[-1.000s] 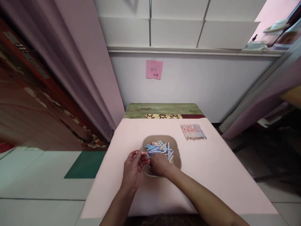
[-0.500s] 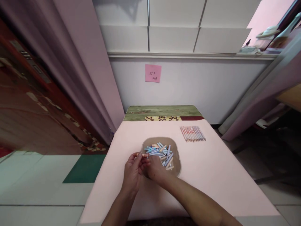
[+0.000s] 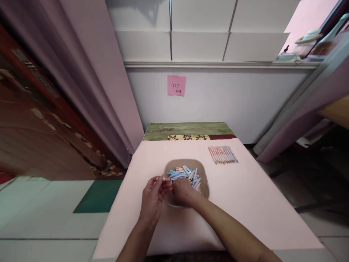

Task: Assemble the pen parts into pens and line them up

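My left hand [image 3: 152, 196] is closed at the left rim of a beige plastic tray [image 3: 205, 182], pinching a short orange-and-cream patterned pen piece [image 3: 164, 179] between thumb and fingers. My right hand [image 3: 183, 191] is inside the tray with its fingers curled, just right of the left hand's fingertips; whatever it grips is hidden. Loose slim pen parts [image 3: 188, 174] in blue, lavender and cream lie jumbled in the tray, partly covered by the right hand.
A neat row of patterned pens [image 3: 223, 155] lies at the right back of the pink-covered table [image 3: 245, 211]. Behind the table is a wall with a pink note [image 3: 176, 85]. A purple curtain [image 3: 89, 72] hangs on the left.
My right hand has shifted slightly right and up within the tray, covering some of the loose parts. My left hand still pinches the patterned pen piece, almost unmoved.
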`<state>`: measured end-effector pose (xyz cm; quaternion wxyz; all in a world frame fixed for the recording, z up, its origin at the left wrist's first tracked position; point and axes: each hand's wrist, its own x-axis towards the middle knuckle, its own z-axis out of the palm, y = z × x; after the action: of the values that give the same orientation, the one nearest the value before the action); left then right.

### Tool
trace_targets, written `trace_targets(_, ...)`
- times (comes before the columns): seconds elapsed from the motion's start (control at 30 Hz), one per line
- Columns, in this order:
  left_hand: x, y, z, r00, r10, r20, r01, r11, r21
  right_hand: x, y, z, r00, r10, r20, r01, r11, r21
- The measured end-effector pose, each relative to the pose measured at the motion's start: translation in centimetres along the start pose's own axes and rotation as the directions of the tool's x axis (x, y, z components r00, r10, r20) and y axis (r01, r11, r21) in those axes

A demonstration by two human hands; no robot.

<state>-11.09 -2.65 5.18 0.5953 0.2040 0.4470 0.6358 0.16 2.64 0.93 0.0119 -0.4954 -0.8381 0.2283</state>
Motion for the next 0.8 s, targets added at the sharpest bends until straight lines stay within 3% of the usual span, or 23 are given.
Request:
trace_targets(0.27,0.5,-0.1,0.0,1.0,0.001,-0.024,-0.002,1.0,-0.026,-3.0,5.0,-2.4,0.985,0.094,-0.146,-0.032,0.925,0.379)
trace_targets(0.33,0.4,-0.7,0.7,0.999,-0.038,-0.017,0.038,0.998,-0.048,-4.2,5.6,-2.8,0.97,0.136,-0.202,0.011,0.803,0.595)
trace_targets(0.4,0.2,-1.4,1.6,0.994,-0.106,-0.008,0.105,0.992,-0.074,-5.5,5.7,-3.2,0.945,0.185,-0.27,0.112,0.593,0.798)
trace_targets(0.43,0.1,-1.7,2.1,0.989,-0.148,-0.002,0.147,0.985,-0.088,-6.2,5.5,-3.4,0.933,0.202,-0.296,0.163,0.496,0.853)
trace_targets(0.5,-0.2,-2.2,3.1,0.973,-0.229,0.011,0.229,0.967,-0.114,-7.4,5.0,-4.0,0.915,0.222,-0.338,0.225,0.415,0.881)
trace_targets(0.57,-0.4,-2.5,4.0,0.959,-0.281,0.026,0.282,0.95,-0.133,-8.5,4.5,-4.5,0.89,0.249,-0.381,0.241,0.451,0.859)
trace_targets(0.67,-0.6,-2.7,4.8,0.954,-0.296,0.043,0.299,0.944,-0.139,-9.3,4.0,-5.0,0.854,0.266,-0.447,0.219,0.596,0.773)
trace_targets(0.8,-0.9,-3.1,5.0,0.961,-0.267,0.079,0.275,0.954,-0.121,-9.4,4.0,-5.0,0.861,0.239,-0.448,0.197,0.655,0.729)
